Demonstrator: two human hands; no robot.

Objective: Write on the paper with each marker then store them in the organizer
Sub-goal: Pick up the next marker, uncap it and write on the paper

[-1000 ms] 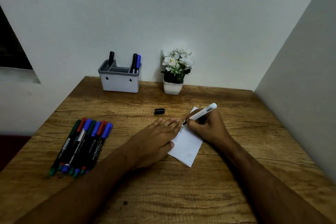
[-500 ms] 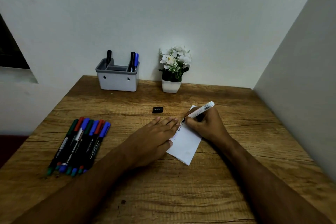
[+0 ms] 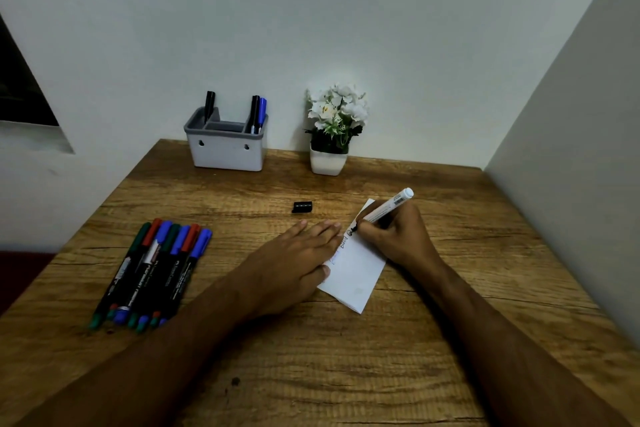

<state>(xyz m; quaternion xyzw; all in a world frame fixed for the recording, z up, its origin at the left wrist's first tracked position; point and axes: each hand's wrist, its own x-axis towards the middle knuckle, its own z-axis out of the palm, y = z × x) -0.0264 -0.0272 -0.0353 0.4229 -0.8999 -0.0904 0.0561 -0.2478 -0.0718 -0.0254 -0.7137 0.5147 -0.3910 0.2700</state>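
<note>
A small white paper (image 3: 356, 270) lies on the wooden table (image 3: 311, 357), with some writing near its upper left edge. My right hand (image 3: 398, 236) grips a white-barrelled marker (image 3: 388, 208), whose black tip touches the paper. My left hand (image 3: 294, 260) lies flat with straight fingers and presses on the paper's left edge. The marker's black cap (image 3: 302, 207) rests on the table just behind my left hand. Several capped markers (image 3: 152, 270) in green, red and blue lie in a row at the left. A grey organizer (image 3: 225, 149) stands at the back and holds three markers.
A white pot with white flowers (image 3: 332, 135) stands at the back beside the organizer. Walls close in behind the table and on its right side. The table's left edge drops off beside the row of markers.
The marker tip has shifted slightly on the paper and a new black mark shows at it. My left hand stays pressed on the paper. The view has tilted a little.
</note>
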